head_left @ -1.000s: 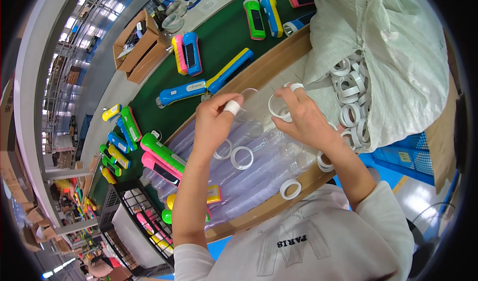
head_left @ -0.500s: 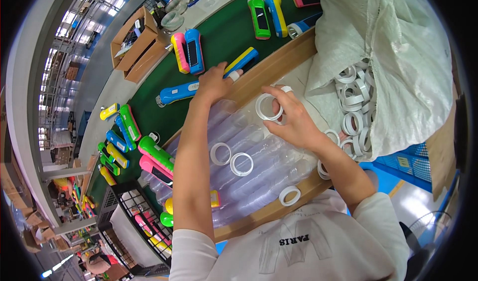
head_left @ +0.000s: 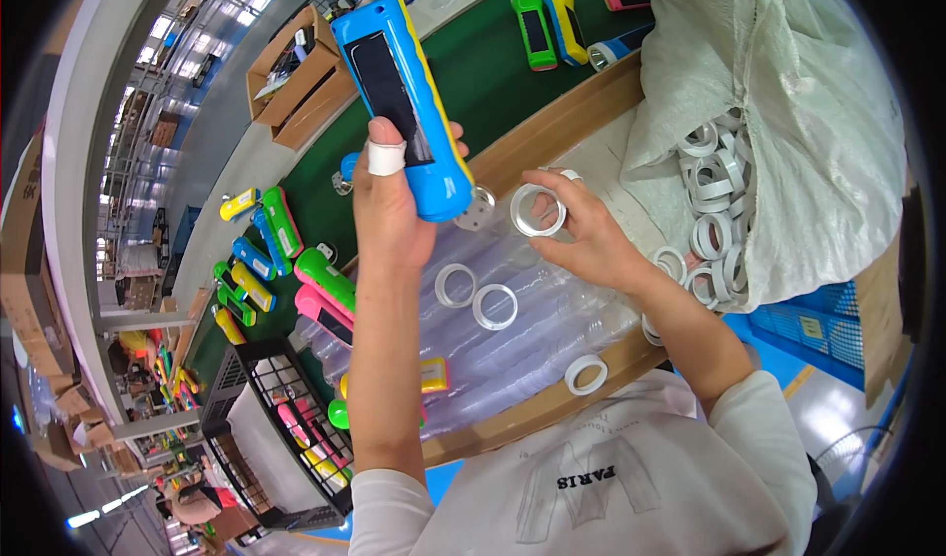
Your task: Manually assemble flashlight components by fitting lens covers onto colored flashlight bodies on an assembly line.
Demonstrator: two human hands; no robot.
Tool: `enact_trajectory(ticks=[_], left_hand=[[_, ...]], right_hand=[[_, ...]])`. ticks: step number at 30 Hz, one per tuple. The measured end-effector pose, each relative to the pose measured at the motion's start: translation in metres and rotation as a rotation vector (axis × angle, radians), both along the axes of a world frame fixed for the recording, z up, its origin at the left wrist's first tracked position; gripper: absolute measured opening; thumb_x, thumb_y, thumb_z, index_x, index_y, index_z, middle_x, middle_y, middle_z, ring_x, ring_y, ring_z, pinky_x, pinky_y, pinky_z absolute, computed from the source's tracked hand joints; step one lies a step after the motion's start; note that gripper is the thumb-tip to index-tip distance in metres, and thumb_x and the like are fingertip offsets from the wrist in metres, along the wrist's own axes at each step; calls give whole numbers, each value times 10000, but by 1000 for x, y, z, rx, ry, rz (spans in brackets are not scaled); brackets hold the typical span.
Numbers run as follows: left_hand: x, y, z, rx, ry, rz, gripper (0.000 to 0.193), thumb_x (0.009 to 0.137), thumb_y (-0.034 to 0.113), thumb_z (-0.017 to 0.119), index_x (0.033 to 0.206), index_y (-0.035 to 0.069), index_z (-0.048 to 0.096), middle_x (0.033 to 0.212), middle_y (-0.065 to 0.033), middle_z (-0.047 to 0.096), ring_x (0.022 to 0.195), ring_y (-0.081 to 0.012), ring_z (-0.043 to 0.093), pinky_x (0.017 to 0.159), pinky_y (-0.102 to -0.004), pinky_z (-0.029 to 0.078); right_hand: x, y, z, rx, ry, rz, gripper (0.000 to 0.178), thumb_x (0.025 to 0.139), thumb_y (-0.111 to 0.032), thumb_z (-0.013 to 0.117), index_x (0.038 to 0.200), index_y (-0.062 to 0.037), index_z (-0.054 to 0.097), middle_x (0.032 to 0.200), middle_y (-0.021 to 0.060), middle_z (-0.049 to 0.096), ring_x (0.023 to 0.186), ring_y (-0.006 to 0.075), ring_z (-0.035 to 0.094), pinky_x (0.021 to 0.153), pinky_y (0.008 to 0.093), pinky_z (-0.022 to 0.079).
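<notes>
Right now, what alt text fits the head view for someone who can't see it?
The left hand holds up a blue flashlight; the right hand holds a white ring. Two loose rings lie on clear tubes below; more rings show in a pale sack at right.

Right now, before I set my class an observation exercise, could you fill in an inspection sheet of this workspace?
Surface: green work surface; nearer, a brown-edged tray holding clear plastic tubes.
Job's things: blue-and-yellow flashlight, dark panel showing; white ring; open sack with more rings inside.
Clutter: loose flashlights in several colours; cardboard box; two loose rings on the tubes.
Grips: left grip closed around the flashlight; right grip holding the ring between thumb and fingers.
Cables: nothing clearly seen.
Surroundings: blue crate beside the sack; shelving far left.
</notes>
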State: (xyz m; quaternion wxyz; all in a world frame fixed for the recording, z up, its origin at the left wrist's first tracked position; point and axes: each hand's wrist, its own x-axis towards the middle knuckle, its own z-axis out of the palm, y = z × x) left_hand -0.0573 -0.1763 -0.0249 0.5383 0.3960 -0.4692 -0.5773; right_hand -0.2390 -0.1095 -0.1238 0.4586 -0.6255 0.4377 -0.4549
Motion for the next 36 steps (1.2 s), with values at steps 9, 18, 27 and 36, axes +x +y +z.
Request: enact_trajectory(ticks=[9,18,27,36], left_hand=[[-20,39,-25,153,313,52,525,931,484,556,1202,38,505,1050,-116,620,925,-183,612,774,-326,524],[2,83,-47,-231,-56,165,557,929,250,630,1373,49,360,1318,-163,506,1213,-232,516,1025,-378,404],[0,125,-37,-52,-38,127,470,808,89,758,1206,47,511,1132,-72,603,1040,-181,598,932,-336,475],[36,144,-31,161,248,-117,850,663,213,883,1349,45,409,1215,-100,570,1062,-233,601,810,-381,556]], right_hand=[[8,18,16,34,-369,174,687,743,26,685,1363,-66,405,1252,111,517,1131,204,533,929,325,480],[-12,14,14,135,-154,206,680,699,-33,815,1264,-52,437,1246,117,561,1091,204,589,966,350,473],[-12,32,35,-73,-183,137,722,732,-181,818,1322,-69,416,1190,117,591,1030,216,601,899,368,488],[-3,45,45,11,-498,61,302,905,-196,580,1148,-26,523,1034,68,546,972,137,517,870,278,416]])
